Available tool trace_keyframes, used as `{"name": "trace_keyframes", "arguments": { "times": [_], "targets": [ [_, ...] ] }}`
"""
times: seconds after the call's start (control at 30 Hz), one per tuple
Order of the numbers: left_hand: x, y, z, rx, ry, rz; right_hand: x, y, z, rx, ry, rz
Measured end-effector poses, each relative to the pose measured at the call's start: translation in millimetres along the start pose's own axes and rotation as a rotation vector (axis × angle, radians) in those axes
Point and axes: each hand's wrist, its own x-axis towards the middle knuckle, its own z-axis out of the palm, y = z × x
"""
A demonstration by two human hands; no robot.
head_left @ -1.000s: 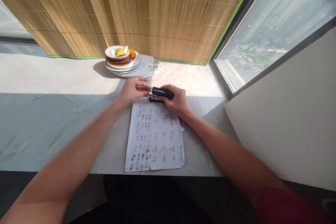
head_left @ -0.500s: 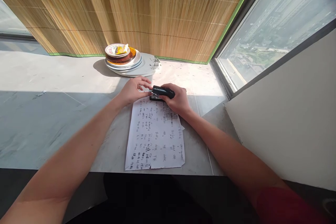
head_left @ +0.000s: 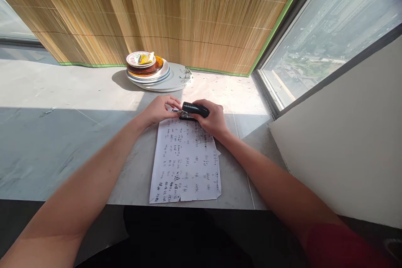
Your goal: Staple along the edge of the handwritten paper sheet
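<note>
My right hand (head_left: 213, 116) is wrapped round a black stapler (head_left: 195, 109), which stands over the top end of the handwritten paper (head_left: 185, 163). The stapler's black upper arm is raised from its base, and metal shows between the two. At its left end, a thin metal piece (head_left: 176, 111) sticks out toward my left hand (head_left: 158, 110). The thumb and index finger of that hand pinch at the tip of this piece, with the other fingers curved above. Whether the piece is the staple slide or a strip of staples is too small to tell.
Beyond the hands, a stack of plates (head_left: 147, 73) with a small yellow packet (head_left: 146, 58) on top sits on a large oval platter (head_left: 179, 79). A bamboo blind (head_left: 163, 16) hangs behind. A white wall (head_left: 339, 134) and a window (head_left: 314, 58) bound the grey counter (head_left: 63, 146) at right.
My left hand has shifted slightly left and down, away from the stapler. More of the metal piece now shows between them. The right hand and paper have stayed put.
</note>
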Motion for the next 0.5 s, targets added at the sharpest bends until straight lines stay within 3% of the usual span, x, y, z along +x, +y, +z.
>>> {"name": "trace_keyframes", "arguments": {
  "times": [0.23,0.5],
  "targets": [
    [0.7,-2.8,-1.1,0.013,-0.009,0.044,-0.9,-0.4,-0.2,0.015,0.028,-0.013],
    [-3.3,5.2,-4.8,0.058,0.033,0.276,-0.2,-1.7,-1.6,0.055,0.05,0.029]
  ]
}}
